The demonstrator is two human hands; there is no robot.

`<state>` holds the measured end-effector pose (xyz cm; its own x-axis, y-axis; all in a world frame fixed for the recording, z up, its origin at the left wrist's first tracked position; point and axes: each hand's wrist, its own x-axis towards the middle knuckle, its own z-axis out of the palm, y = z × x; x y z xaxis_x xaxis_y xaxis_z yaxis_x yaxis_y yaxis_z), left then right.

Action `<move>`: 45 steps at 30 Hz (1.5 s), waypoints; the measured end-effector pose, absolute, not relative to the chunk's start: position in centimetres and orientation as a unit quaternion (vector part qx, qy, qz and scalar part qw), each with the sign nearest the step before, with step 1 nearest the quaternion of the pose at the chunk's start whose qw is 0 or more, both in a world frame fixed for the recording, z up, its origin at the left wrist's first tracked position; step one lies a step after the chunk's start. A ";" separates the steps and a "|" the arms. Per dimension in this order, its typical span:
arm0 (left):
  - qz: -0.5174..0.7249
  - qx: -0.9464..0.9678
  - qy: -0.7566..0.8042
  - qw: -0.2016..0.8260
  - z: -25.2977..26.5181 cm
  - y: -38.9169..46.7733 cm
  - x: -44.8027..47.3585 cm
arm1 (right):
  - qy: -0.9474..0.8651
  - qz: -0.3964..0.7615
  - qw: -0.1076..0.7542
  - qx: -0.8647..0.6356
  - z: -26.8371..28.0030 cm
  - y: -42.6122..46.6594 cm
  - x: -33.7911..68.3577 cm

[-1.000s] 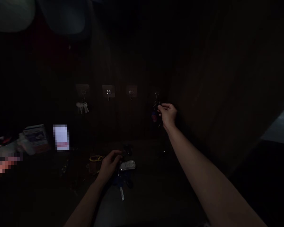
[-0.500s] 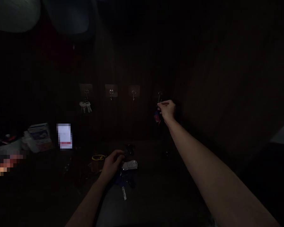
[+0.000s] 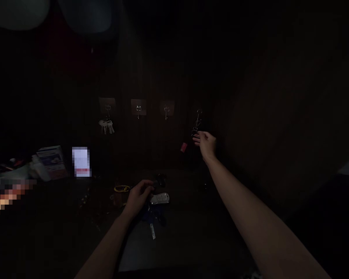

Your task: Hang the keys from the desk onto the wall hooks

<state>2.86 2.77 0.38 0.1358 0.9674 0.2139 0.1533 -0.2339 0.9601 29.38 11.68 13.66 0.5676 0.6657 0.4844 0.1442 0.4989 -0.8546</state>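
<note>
Light in the room was poor. Nearest on the desk lay a slim pale piece, pointing toward the person; any marking on it was too small to read. Just beyond it lay a blue item, its form unclear, and a silver remote whose face bore small marks, illegible from here.

The left hand rested low beside the remote, palm down, fingers bent forward and thumb slightly apart. Its fingertips reached a dark object; whether they gripped it I could not tell. To that hand's left lay a yellow ring and a brown piece.

Farther left stood a box with printed panels, the lettering too dim to read, and a pixelated bright panel.

The right arm was stretched forward and up. The right hand was at the key rings, fingers pointing left and somewhat spread; a firm grip could not be confirmed. The rings hung below the rightmost hook, with a red tag lower left. A bunch of keys hung from the leftmost hook.
</note>
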 end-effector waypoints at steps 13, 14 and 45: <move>0.516 0.606 0.458 0.396 0.6 2.8 2.7 | -0.495 0.174 0.715 -0.462 8.3 10.8 29.6; 0.524 0.603 0.465 0.381 0.6 2.9 2.6 | -0.501 0.173 0.708 -0.466 7.9 10.7 29.6; 0.513 0.606 0.561 0.235 -0.4 3.9 1.4 | -0.790 0.105 0.238 -0.556 1.8 6.1 17.3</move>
<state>1.36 3.92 -0.43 -0.1545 0.9207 0.3583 0.4392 -0.2609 0.8597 17.30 6.07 1.76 -0.2690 0.9276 0.2591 0.8271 0.3604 -0.4314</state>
